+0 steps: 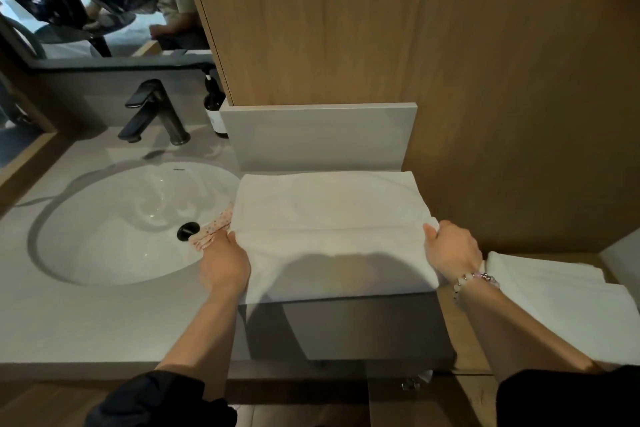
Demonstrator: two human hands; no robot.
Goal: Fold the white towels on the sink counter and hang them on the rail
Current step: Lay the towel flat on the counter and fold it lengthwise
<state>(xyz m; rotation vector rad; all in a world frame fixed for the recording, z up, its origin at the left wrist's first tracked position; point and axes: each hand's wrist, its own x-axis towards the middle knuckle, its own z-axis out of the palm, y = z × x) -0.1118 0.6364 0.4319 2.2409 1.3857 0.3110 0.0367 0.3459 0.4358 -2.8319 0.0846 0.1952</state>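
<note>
Grey sink counter (69, 322) carries the white towel (329, 211), spread flat right of the basin (114, 225). The left hand (225, 263) pinches its left edge and the right hand (450, 250) grips its right edge, likely to keep the fold square. A second towel (561, 288) waits lower right; no rail shows.

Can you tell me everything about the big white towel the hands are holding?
The white towel looks like soft cloth, spread flat in a wide rectangle on the grey counter. It lies right of the sink, against the low grey back panel. A faint crease runs across it. The left hand grips its left edge and the right hand grips its right edge. A shadow covers its near part.
</note>
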